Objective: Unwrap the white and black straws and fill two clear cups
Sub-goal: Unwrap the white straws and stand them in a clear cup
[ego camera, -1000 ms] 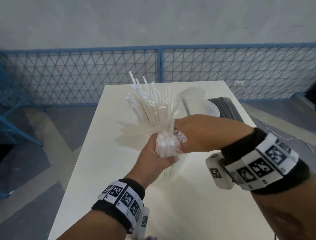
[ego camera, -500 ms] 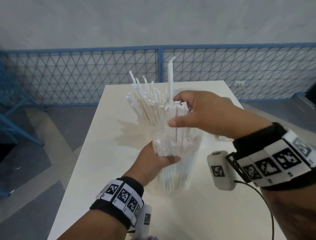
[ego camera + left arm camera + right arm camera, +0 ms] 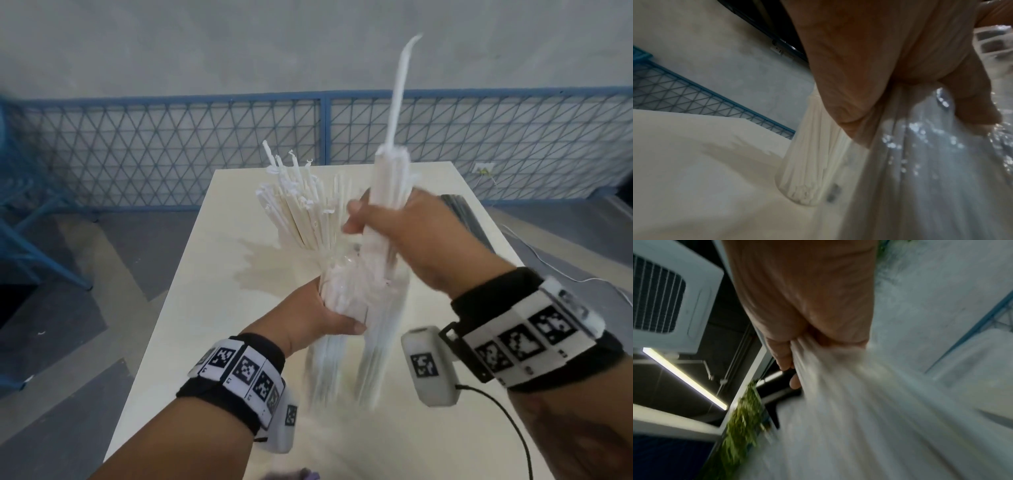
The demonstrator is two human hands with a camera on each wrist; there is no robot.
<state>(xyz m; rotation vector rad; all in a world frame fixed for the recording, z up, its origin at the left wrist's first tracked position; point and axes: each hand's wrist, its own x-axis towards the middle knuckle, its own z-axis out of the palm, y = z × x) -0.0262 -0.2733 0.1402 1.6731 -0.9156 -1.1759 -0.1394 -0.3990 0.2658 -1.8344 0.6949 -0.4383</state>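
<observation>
Head view: a bunch of white straws is gripped in the right hand, fingers curled round it, and is held up above the tabletop, one bent straw standing well above the rest. The clear plastic wrapper, with more white straws inside, is clenched in the left hand, fingers and thumb curled round its gathered neck. The lower ends of both bunches are blurred, and it cannot be told whether they touch the tabletop.

Behind the hands, a clear cup is seen standing on the tabletop, already packed with white straws that fan out at the top; its base shows in the left wrist view. The black straws lie at the far right of the tabletop, well apart from the cup, mostly hidden by the right hand. A second cup cannot be made out in these views.

The step in hand is judged to be the drawing of white straws out of their wrapper. For the next move, the freed bunch would need to be pulled fully clear, kept upright and tight, and lowered among the straws already in the cup, with care that the cup is not tipped. The black straws appear untouched.
</observation>
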